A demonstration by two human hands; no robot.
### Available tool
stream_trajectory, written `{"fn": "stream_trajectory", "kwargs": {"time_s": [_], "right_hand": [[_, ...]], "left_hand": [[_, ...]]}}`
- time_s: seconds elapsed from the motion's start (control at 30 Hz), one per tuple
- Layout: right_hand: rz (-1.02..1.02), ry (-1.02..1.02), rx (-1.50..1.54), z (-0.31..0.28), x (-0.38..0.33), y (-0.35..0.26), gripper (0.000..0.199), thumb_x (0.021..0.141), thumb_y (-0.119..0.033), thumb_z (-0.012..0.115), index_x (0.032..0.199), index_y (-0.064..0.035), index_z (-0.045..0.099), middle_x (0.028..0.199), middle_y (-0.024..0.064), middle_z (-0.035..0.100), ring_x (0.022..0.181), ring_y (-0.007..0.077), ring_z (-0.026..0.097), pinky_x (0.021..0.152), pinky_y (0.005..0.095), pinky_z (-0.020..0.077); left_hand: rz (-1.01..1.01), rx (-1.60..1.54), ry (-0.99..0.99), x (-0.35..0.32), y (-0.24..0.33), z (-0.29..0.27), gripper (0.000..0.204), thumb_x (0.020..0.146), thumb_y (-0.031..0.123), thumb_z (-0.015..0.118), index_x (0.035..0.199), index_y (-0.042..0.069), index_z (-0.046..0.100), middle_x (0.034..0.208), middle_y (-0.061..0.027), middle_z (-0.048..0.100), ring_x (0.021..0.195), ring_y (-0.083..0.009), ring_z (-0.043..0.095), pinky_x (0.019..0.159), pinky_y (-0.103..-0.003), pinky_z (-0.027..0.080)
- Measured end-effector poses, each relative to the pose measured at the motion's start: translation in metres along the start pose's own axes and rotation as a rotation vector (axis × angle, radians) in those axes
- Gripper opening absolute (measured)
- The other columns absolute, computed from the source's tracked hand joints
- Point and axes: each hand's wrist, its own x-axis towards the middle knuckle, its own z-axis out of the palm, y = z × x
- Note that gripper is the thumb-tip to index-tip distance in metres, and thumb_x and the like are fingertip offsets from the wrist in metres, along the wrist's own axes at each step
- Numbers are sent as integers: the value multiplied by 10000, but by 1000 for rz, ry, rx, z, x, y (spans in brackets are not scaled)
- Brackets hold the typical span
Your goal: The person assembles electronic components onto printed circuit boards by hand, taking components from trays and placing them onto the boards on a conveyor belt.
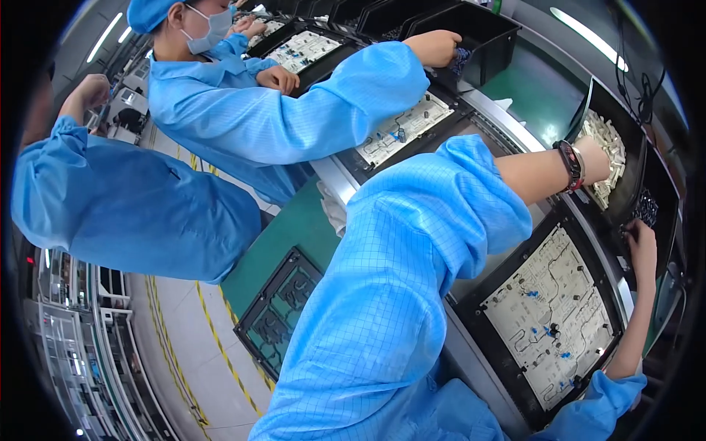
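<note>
The left hand (594, 160) digs into a black plastic bin of small cream-coloured parts (610, 151), its fingers hidden, perhaps curled. The right hand (642, 246) grips the next black bin's rim (647, 209), above the white printed circuit board (553, 316).

A co-worker's blue sleeve (309, 110) stretches over another circuit board (403, 128) toward a black bin (491, 37).

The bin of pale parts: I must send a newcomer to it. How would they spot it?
Follow the conveyor past the white circuit board in its black frame. Just beyond it stand black bins; the bin of pale parts is where the left hand reaches, while the neighbouring bin holds dark parts.
</note>
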Motion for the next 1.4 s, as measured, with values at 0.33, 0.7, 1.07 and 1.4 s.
{"fn": "stream_trajectory", "kwargs": {"time_s": [0.33,0.7,1.07,1.4], "right_hand": [[94,343,47,-24,-9,-38,178,914,-167,524,923,11,528,724,168,538,644,240,546,628,336,430],[93,209,671,-14,-115,-64,91,852,-12,596,941,-9,615,856,-27,569,776,44,512,678,167,394],[44,94,448,-1,-174,-189,147,808,-9,628,948,-24,670,922,95,668,806,235,647,747,283,501],[-147,-55,518,13,-178,-226,155,757,18,657,903,-33,673,919,84,617,819,237,637,709,304,522]], "left_hand": [[-134,-407,402,0,-9,-22,89,637,154,649,682,84,679,687,-108,655,677,-286,652,594,-397,514],[-159,-1563,180,-109,68,-47,159,766,109,688,903,28,680,798,-55,690,757,-96,656,689,-236,526],[-375,-1871,-222,-143,74,-57,224,878,107,620,1069,-10,608,927,-59,648,800,-114,645,675,-197,497],[-371,-2209,-116,-140,69,-43,159,884,54,590,1020,-28,595,1116,-166,615,1035,-208,618,937,-267,500]]}}
